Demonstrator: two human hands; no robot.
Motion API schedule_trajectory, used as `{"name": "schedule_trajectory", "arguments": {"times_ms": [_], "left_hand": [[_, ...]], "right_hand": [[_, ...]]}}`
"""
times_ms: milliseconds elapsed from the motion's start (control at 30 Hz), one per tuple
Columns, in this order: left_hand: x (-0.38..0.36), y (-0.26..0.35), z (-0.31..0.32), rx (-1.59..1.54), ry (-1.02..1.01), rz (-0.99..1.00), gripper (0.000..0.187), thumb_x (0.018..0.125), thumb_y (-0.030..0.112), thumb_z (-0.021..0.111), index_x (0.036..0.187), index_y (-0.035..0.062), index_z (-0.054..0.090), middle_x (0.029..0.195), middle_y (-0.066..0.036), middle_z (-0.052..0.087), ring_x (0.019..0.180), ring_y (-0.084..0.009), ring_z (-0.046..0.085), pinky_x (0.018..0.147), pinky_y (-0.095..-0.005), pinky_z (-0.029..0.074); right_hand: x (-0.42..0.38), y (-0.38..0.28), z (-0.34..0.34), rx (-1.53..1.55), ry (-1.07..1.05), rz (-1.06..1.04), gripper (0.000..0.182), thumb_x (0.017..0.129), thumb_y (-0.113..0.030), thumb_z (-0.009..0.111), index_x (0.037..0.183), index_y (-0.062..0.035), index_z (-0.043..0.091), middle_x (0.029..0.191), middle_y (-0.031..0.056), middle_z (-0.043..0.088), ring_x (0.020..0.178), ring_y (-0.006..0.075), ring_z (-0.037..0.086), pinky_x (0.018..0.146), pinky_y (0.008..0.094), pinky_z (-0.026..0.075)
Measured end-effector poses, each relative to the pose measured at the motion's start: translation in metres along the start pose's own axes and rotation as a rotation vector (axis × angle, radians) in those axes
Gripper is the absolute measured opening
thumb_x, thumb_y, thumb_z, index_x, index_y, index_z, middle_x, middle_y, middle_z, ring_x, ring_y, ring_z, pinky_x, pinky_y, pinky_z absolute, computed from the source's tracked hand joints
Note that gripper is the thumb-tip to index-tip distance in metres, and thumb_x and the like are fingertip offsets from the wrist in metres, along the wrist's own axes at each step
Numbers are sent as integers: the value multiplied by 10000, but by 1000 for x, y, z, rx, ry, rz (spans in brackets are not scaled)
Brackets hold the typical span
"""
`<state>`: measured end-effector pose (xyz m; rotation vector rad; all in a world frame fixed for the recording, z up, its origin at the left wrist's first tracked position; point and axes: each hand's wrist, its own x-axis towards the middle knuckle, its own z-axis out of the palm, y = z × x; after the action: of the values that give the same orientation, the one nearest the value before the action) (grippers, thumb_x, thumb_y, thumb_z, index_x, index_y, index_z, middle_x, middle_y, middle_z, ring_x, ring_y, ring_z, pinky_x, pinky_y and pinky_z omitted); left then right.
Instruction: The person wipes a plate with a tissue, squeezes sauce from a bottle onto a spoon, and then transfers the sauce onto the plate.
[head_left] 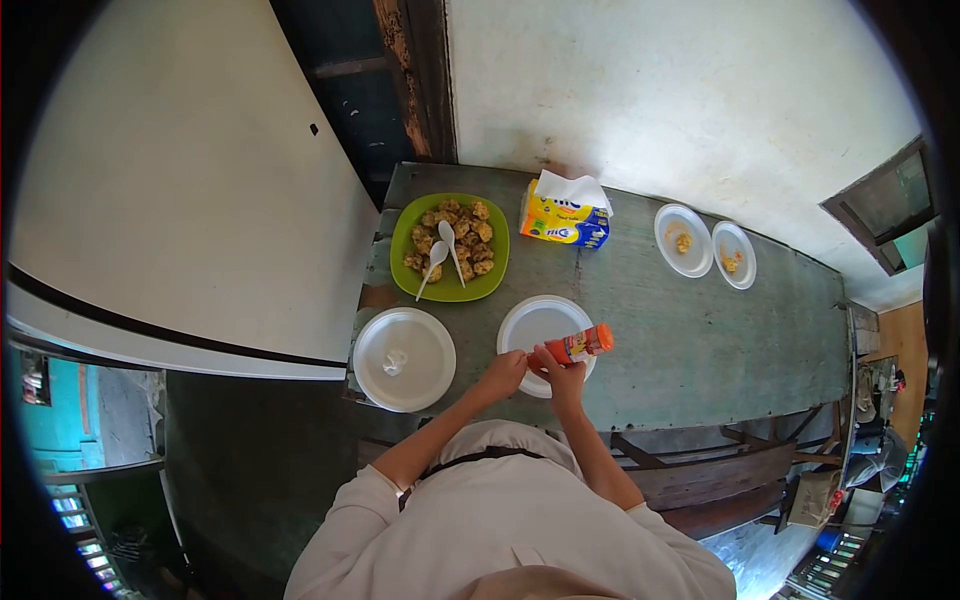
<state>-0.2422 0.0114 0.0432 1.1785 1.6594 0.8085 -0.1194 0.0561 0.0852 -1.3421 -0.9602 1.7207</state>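
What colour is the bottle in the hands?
The bottle is mostly orange-red; the head view shows it.

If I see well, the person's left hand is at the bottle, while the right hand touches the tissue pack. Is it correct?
Not quite: the head view shows the right hand at the bottle with the left hand, not touching the tissue pack.

Layout of the worktop (700, 345), seen from the wearer's side. At rear left, the serving plate (470, 294) bears the food pieces (482, 230), with two spoons (459, 262) lying on top. The tissue pack (566, 220) stands to its right; farther right, along the wall (640, 90), two plates (676, 222) lie side by side. Before the serving plate, the near-left plate (380, 335) contains a small object (396, 362); right of it lies the near-centre plate (535, 322), beneath the bottle (583, 345).
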Motion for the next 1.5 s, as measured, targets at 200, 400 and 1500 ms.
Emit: {"name": "schedule_trajectory", "arguments": {"times_ms": [200, 400, 1500], "left_hand": [[12, -1, 5, -124, -33, -64, 275, 835, 178, 373, 764, -34, 533, 717, -204, 549, 665, -324, 546, 602, -403, 419], [22, -13, 11, -172, -219, 13, 261, 833, 199, 372, 761, -12, 505, 641, -110, 509, 516, -221, 535, 394, -317, 437], [7, -11, 30, -101, -96, -85, 355, 884, 220, 330, 834, -59, 544, 847, -265, 577, 822, -380, 563, 737, -421, 422]], "right_hand": [[18, 11, -11, 107, 87, 131, 278, 750, -152, 688, 951, -18, 552, 873, 101, 625, 762, 195, 642, 621, 312, 565], [24, 8, -24, 104, 73, 107, 255, 760, -159, 674, 945, -29, 557, 865, 90, 629, 761, 187, 644, 609, 305, 564], [13, 17, -22, -61, 51, 6, 239, 721, -115, 718, 869, 12, 580, 802, 95, 627, 679, 172, 634, 613, 314, 564]]}}
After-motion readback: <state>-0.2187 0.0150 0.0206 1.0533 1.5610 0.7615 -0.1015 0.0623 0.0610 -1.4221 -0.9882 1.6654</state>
